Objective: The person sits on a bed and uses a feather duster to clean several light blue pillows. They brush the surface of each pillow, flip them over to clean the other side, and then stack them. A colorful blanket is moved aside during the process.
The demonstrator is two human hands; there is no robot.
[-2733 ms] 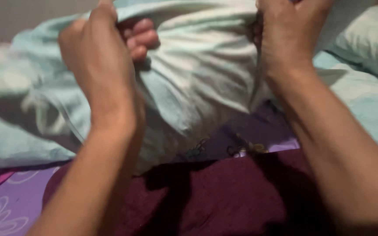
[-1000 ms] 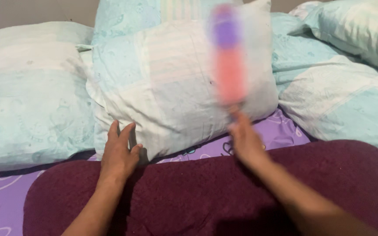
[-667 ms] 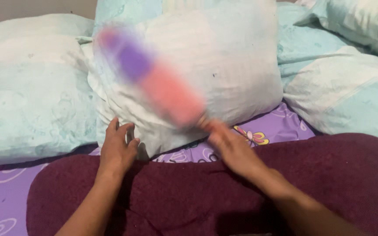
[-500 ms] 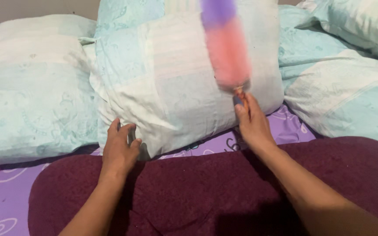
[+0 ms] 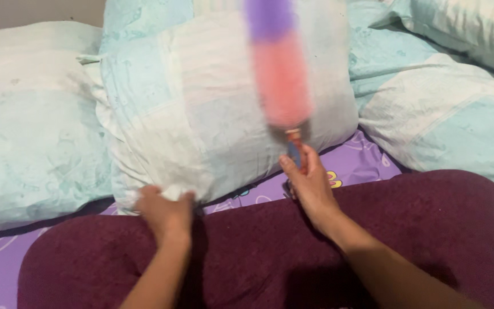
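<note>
Gripping one fluffy pink-and-purple duster by its handle, the right hand is closing tight. The left hand is pinching the soft middle pillow, one of four.

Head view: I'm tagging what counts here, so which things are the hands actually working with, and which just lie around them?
In use:
- duster, pink and purple, blurred, held upright by the right hand
- middle pillow, its lower corner gripped by the left hand

Lying about:
- left pillow
- right pillows
- maroon blanket
- purple sheet
</note>
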